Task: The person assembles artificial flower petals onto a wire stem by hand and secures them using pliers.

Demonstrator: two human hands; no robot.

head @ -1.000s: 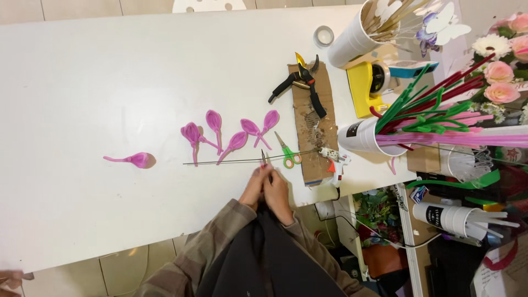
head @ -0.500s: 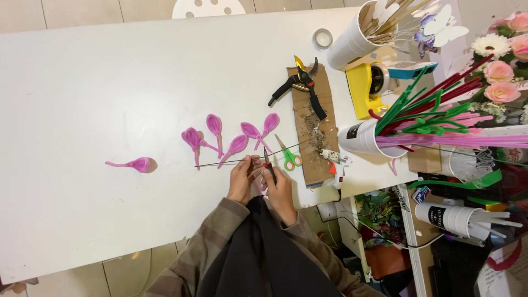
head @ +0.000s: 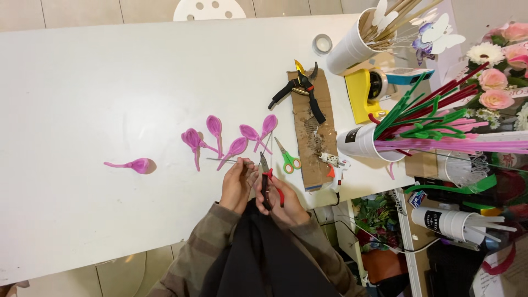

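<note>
A thin grey metal wire [head: 224,160] lies at the near edge of the white table [head: 110,99], its right end pinched in the fingers of the left hand [head: 235,184], which is closed around it. Just right of that hand, the right hand [head: 278,199] grips a small pair of red-handled pliers [head: 266,180], their dark tip pointing up toward the end of the wire; whether the tip touches the wire cannot be told.

Just beyond the wire lies a cluster of pink petal-shaped pieces with thin stems [head: 231,135], and well to the left of the wire a single pink petal piece [head: 135,165] lies alone. Right of the wire, near the pliers, sit small green-handled scissors [head: 287,158]. Further right is a strip of brown cardboard [head: 309,132] with black-handled cutters with yellow jaws [head: 301,88] across its far end and a small white glue gun [head: 332,163] at its near end. Beyond the cardboard stands a white paper cup full of green, red and pink fuzzy stems [head: 363,144], tipped on its side.
</note>
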